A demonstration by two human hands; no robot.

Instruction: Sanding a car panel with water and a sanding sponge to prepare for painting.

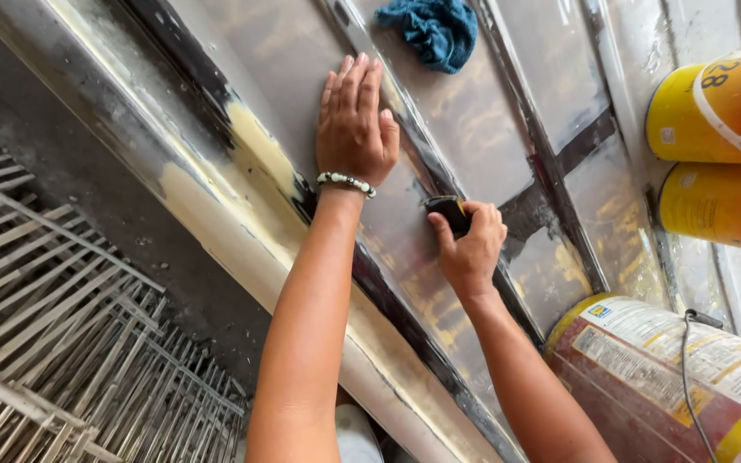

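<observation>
Right hand (472,249) grips a dark sanding block (449,212) on the metal panel (482,120); left hand (355,120) lies flat, open, just beyond.

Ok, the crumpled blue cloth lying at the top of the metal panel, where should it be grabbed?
Probably pinch the crumpled blue cloth at its raised bunched folds near the middle, coming straight down from above. It lies loose on the ribbed metal panel, apart from the flat left hand, so that hand looks closest.
</observation>
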